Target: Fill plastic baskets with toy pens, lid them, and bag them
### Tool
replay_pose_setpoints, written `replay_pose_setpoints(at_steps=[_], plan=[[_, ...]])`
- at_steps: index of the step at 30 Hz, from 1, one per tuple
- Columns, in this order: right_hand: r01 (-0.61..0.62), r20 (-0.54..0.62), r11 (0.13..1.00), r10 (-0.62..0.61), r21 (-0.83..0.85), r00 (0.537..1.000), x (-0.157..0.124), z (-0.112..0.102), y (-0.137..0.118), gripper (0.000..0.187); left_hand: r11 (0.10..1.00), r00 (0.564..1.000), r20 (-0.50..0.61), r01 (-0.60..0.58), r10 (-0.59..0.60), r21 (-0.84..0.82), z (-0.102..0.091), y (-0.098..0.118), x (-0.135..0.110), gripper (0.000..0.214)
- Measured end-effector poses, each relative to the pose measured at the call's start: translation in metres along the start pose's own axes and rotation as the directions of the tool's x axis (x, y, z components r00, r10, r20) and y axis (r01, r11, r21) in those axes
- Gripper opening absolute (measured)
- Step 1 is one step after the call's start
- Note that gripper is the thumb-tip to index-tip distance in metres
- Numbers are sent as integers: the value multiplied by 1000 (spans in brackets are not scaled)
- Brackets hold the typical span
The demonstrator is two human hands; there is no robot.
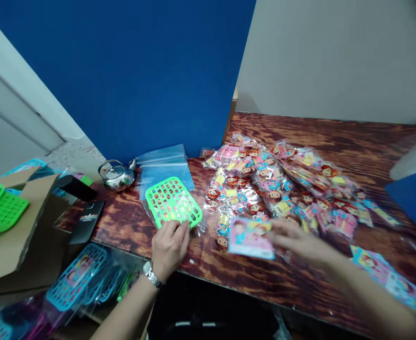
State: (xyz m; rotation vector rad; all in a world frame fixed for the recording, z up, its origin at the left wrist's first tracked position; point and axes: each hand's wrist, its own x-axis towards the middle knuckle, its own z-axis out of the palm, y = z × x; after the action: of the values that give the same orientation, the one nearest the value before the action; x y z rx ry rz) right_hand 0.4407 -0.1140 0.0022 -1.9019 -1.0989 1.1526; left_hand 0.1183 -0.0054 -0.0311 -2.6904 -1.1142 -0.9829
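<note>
My left hand (170, 245), with a metal-band watch (151, 275) on its wrist, has its fingers curled onto the near edge of a light-green plastic basket (173, 200). Small holes cover the basket, and clear plastic film shows around it. My right hand (293, 241), blurred by motion, pinches a printed cardboard card (250, 240) in pink, blue and yellow just right of the basket. Behind that card spreads a heap of small clear packets (264, 184) with printed doll-like faces. More printed cards (385, 274) lie at the table's right.
Clear zip bags (165, 163) lie behind the basket. A small metal teapot (116, 175), a black flat box (86, 222) and a black cylinder (76, 188) stand at left. A cardboard box (20, 236) holds green baskets (0, 208); bagged blue baskets (77, 276) sit below the table edge.
</note>
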Motion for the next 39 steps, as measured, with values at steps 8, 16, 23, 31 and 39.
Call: replay_pose_setpoints(at_steps=[8,16,23,31,39], plan=[[-171,260,894,64,415,963,-3,139,14,30,998,999,46,-29,27,49,-5,3,-1,18],[-83,9,796,97,599,995,0,177,2,35,993,996,62,-62,56,102,-7,6,-4,19],[-43,45,716,16,696,999,10,212,-37,40,989,995,66,-81,73,125,-6,8,-5,20],[711,2,600,-764,-365,646,-3,193,-8,34,999,998,53,-24,22,34,-7,6,-5,20],[710,351,58,-839,-702,416,39,206,-24,49,1000,998,60,-1,1,6,-8,8,-3,19]])
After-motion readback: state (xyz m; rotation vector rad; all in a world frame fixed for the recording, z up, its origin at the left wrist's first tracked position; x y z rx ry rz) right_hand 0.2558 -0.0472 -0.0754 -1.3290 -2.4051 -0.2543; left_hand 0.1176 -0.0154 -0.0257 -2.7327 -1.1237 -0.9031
